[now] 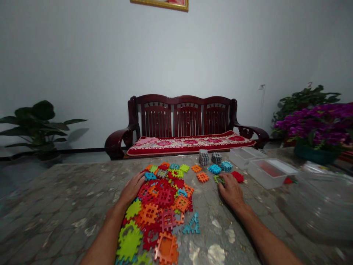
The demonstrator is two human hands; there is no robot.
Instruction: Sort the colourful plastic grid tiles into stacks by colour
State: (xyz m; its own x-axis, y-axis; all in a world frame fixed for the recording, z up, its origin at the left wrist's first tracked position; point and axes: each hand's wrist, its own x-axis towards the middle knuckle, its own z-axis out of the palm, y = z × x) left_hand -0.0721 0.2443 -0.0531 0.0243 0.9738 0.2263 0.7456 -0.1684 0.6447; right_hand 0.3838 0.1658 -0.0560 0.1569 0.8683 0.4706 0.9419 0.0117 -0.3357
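A heap of flat, coloured plastic interlocking pieces [160,209] lies on the stone-patterned table [60,206] in front of me. My left hand [132,188] rests flat on the heap's left edge, fingers stretched forward. My right hand [231,189] lies on the table to the right, fingertips on a green piece [218,179]. Beyond it small sorted stacks stand apart: orange [202,177], blue [214,169], red [237,176] and grey [204,157].
Two clear plastic boxes [268,172] stand at the right, and a clear round container [322,206] is nearer me. A dark wooden bench [187,125] with a red cushion is behind the table. Potted plants stand left [38,127] and right [320,127].
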